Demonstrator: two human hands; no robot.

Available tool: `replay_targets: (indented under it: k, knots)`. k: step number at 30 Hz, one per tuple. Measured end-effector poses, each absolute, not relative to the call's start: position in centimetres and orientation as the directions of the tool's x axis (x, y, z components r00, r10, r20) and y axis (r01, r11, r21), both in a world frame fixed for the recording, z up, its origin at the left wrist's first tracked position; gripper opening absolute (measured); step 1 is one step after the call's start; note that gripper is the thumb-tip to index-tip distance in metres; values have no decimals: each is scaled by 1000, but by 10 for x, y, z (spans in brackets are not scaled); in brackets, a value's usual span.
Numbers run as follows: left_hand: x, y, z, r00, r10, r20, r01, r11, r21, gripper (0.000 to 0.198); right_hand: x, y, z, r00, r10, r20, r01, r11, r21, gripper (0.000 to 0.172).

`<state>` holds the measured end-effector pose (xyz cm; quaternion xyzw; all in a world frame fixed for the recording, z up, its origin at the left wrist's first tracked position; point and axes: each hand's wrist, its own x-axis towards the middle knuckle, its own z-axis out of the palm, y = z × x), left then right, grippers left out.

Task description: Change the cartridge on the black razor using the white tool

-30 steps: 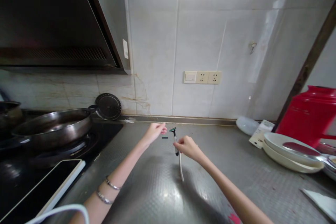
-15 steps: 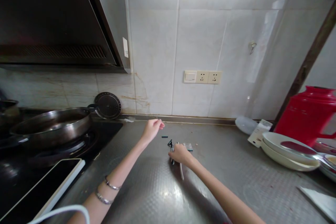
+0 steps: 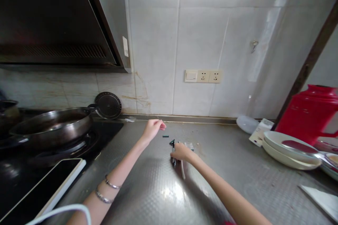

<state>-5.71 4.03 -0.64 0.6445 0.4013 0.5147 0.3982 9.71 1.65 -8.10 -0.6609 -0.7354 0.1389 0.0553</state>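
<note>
My right hand (image 3: 181,151) is low over the steel counter, its fingers closed on what looks like a razor (image 3: 172,143) with a dark green head; the hand hides part of the handle. A thin pale handle (image 3: 182,170) sticks out below the same hand, and I cannot tell what it belongs to. Just behind the hand lies a small clear plastic case (image 3: 189,145). A short dark green bar (image 3: 165,136) rests on the counter between the hands. My left hand (image 3: 153,129) hovers to its left with curled fingers; whatever they may hold is hidden.
At left, a steel pan (image 3: 52,126) sits on the black hob, with a phone (image 3: 39,190) at its near edge. Stacked dishes (image 3: 287,151), a small white box (image 3: 261,132) and a red jug (image 3: 307,116) stand at right. A tiled wall (image 3: 153,42) closes the back.
Both hands stay almost where they were. My right hand and the razor shift very slightly; the view tilts a little.
</note>
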Motion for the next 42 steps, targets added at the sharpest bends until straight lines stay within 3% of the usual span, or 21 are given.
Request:
replay_targets:
  k: [6,15,18,22,24,31,36,42]
  knots:
    - [-57,40,-6,151,936,319,103,-336,936,27,105,20,-78,-215,965,-150,927,153,-343,19]
    - [-67,44,0,217,926,308,229,-355,906,24,160,15,-45,-186,982,-21,884,158,-440,33]
    - [-72,45,-7,219,908,358,362,-417,834,18,183,4,-41,-223,974,-42,825,165,-541,29]
    - [-76,58,-34,213,882,420,618,-455,641,19,209,-12,-46,-342,939,-42,744,243,-622,25]
    - [-78,71,-52,233,890,392,719,-429,547,18,219,-19,-50,-377,925,-34,731,275,-624,24]
    - [-88,115,-97,213,917,337,828,-352,436,18,239,-38,-60,-406,914,-10,777,339,-530,23]
    - [-84,125,-114,198,924,328,858,-325,397,24,241,-38,-62,-392,919,-36,774,309,-553,23]
    - [-75,130,-122,295,883,366,819,-430,379,21,241,-34,-70,-400,916,-46,765,306,-566,22]
